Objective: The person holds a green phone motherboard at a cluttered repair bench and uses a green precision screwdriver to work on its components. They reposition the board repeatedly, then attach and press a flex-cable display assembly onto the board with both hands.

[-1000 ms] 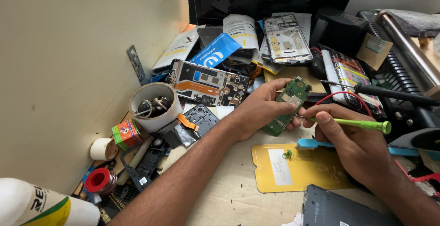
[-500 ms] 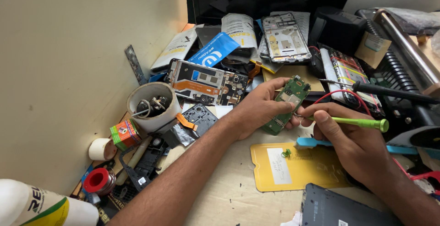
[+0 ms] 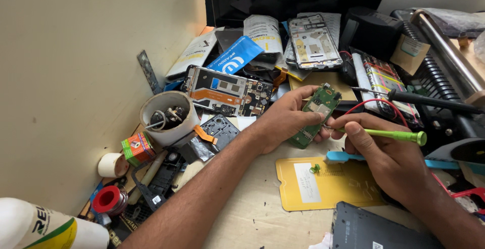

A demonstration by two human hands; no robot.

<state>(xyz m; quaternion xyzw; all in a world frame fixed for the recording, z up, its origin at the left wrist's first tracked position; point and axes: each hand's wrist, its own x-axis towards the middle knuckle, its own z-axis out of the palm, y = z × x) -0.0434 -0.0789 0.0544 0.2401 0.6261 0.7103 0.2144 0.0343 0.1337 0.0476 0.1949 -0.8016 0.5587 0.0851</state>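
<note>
L hand grip holding green circuit board, R hand grip pinching green screwdriver, tip on board

free: bare desk near edge | blocked: phone parts behind

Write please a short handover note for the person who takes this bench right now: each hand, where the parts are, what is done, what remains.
Left hand: holds the green circuit board tilted above the bench.
Right hand: grips the green screwdriver, tip at the board's lower edge.
Nearby: yellow card with a small green part under the hands; opened phone behind.
Done: board is out of any casing.
Left: work at the board's edge; whether a screw is there, too small to tell.
</note>
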